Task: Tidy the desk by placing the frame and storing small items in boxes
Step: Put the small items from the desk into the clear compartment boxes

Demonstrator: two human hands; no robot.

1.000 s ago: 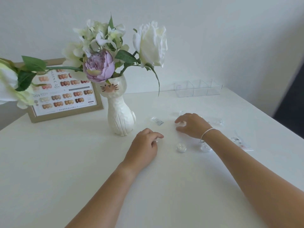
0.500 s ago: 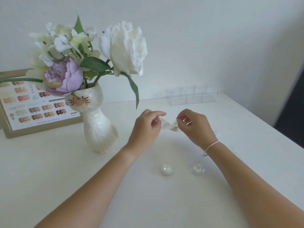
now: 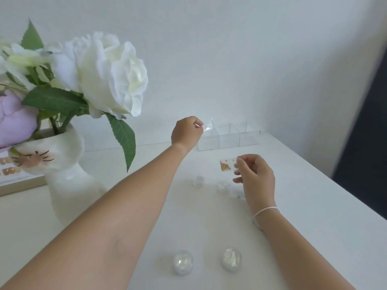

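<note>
My left hand [image 3: 187, 132] is stretched far out, pinching a small clear packet [image 3: 209, 125] just above the leftmost compartment of the clear divided box [image 3: 228, 136] at the back of the desk. Closer to me, my right hand [image 3: 254, 176] pinches another clear packet [image 3: 227, 164] with orange-gold bits inside, held above the desk. Two small clear round jars [image 3: 183, 262] [image 3: 231, 258] stand near the front edge, and two more [image 3: 198, 181] [image 3: 222, 185] look blurred in the middle. The wooden picture frame [image 3: 19, 183] shows only its corner at the far left.
A white cat-shaped vase [image 3: 62, 162] holds white and lilac flowers at the left and hides most of the frame. The white desk [image 3: 314, 206] ends at its right edge beside a dark gap. A white wall stands behind the box.
My left hand has carried its packet from the desk's middle out to the clear box. My right hand has lifted the other packet. The view has shifted forward and right.
</note>
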